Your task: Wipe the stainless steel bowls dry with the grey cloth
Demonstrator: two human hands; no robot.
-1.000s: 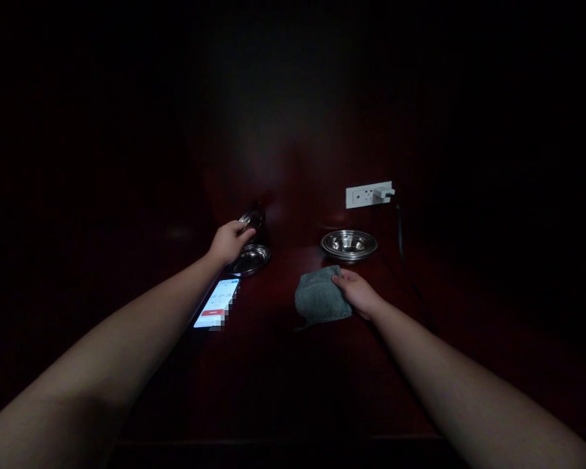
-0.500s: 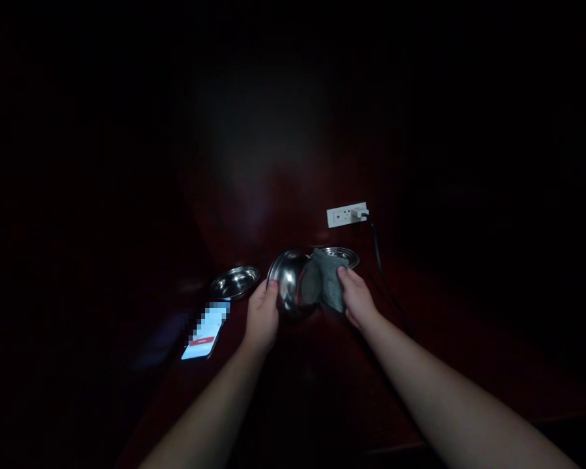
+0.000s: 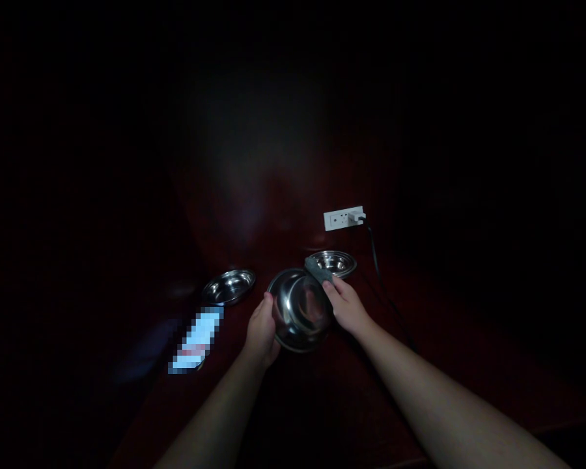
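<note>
A shiny metal bowl (image 3: 295, 311) is held up at the middle of the view, its rounded underside turned toward me. My left hand (image 3: 262, 331) grips the bowl's left rim, thumb on the outside and fingers partly hidden behind it. In my right hand (image 3: 346, 305) is a grey-green cloth (image 3: 318, 270), pinched under the thumb and bunched against the bowl's upper right edge. Behind the cloth, a second metal bowl (image 3: 339, 263) rests on the dark red surface. Another shallow metal dish (image 3: 229, 286) sits to the left.
A lit phone (image 3: 198, 342), its screen blurred out, lies left of my left forearm. On the back panel is a white power socket (image 3: 336, 219) with a plug (image 3: 356, 216) in it. From there a dark cable (image 3: 375, 254) runs down the right side.
The bowl has turned so its base faces me more and sits slightly lower. My right hand has moved the cloth from the bowl's base to its upper right edge, folding it smaller.
</note>
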